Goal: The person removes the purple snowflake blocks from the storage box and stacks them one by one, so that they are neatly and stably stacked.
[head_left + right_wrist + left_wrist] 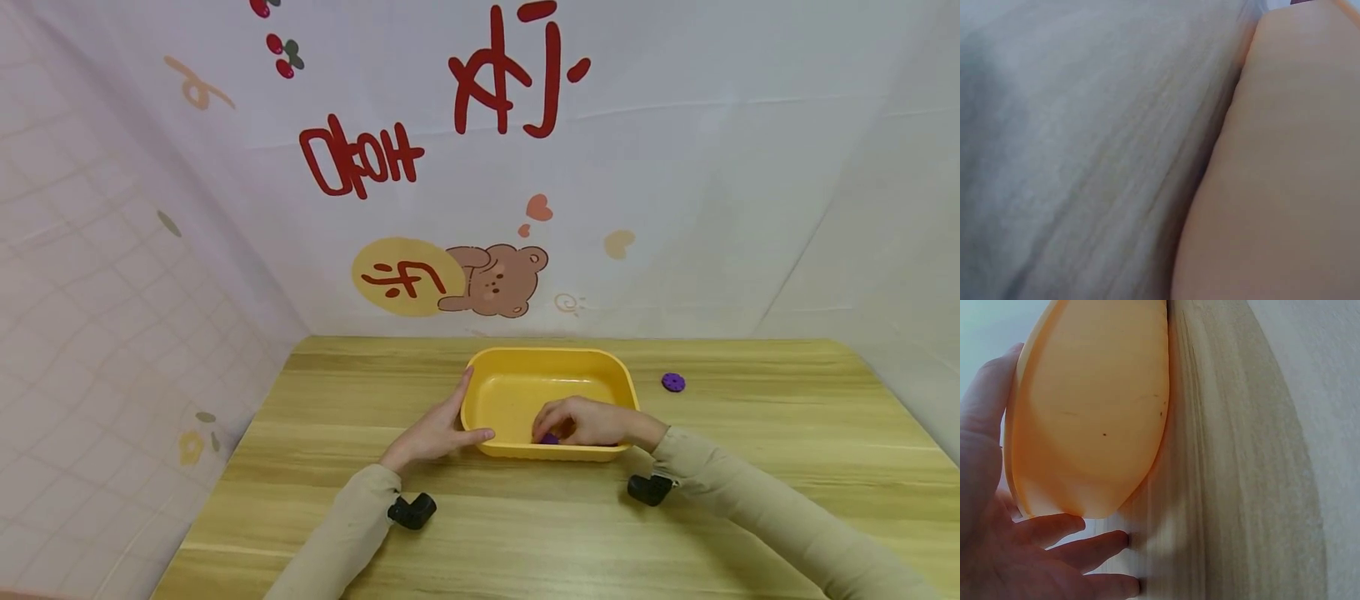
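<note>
A yellow plastic basin (510,400) stands on the wooden table. At its left end my left hand (431,433) rests with fingers spread, the thumb laid over the front rim and a finger along the left side. In the left wrist view, fairly straight fingers (1047,531) reach around the basin's outer wall (1097,412). My right hand (581,419) is inside the basin near its front wall, fingertips bent around a small purple piece (551,439), largely hidden. Only the basin's outer wall (1272,162) and a blurred surface fill most of the right wrist view.
A purple disc with holes (673,382) lies on the table (360,400) to the right of the basin. Behind the table hangs a white printed cloth (675,183). Black wrist cameras (412,511) sit on both sleeves.
</note>
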`<state>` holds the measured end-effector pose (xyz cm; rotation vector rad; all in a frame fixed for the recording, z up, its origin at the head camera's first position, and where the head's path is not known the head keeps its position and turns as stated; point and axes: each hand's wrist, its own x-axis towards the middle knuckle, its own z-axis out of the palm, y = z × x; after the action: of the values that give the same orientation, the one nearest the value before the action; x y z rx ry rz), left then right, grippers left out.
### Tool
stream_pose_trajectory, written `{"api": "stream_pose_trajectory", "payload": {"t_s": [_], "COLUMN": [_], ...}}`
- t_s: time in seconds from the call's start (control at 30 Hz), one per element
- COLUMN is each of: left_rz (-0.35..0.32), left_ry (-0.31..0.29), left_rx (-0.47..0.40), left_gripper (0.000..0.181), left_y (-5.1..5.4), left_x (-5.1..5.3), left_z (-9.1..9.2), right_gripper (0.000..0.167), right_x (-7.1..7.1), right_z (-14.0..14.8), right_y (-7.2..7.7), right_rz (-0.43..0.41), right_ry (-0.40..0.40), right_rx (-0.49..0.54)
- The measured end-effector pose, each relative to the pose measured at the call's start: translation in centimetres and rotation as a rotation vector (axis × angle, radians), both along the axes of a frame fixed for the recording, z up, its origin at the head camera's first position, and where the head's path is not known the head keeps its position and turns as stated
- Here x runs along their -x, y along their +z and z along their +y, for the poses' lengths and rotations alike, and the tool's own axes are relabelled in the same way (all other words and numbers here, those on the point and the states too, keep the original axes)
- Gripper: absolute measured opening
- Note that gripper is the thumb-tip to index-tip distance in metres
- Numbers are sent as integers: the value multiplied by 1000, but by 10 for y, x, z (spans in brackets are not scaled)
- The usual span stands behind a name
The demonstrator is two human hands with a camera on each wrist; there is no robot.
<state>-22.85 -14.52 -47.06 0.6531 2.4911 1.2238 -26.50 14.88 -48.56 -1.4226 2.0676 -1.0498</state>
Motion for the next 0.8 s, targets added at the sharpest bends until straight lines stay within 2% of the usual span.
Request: {"api": "stream_pose_trajectory", "payload": {"t_s": [0.1,0.33,0.43,0.57,0.8], "left_rz": [-4,-24,-27,-12,-34], "left_ry": [3,7,7,0,8], "left_rx": [0,10,11,3,12], "left_gripper": [105,107,107,107,107], "left_y": [1,1,1,1,0], "left_x": [1,2,2,1,0], "left_z": [0,-1,-1,-2,-1], "right_gripper": [18,17,18,20,24], "right_x": [-1,2,3,2,-2], "right_z": [-1,-6,-6,-6,-6], "right_y": [1,-2,-3,-2,4], "right_rz": [27,167,199,154,59], "right_ry": [-32,-83,-103,-139,-213], "right_rx": [-10,-21,-29,-37,-15]}}
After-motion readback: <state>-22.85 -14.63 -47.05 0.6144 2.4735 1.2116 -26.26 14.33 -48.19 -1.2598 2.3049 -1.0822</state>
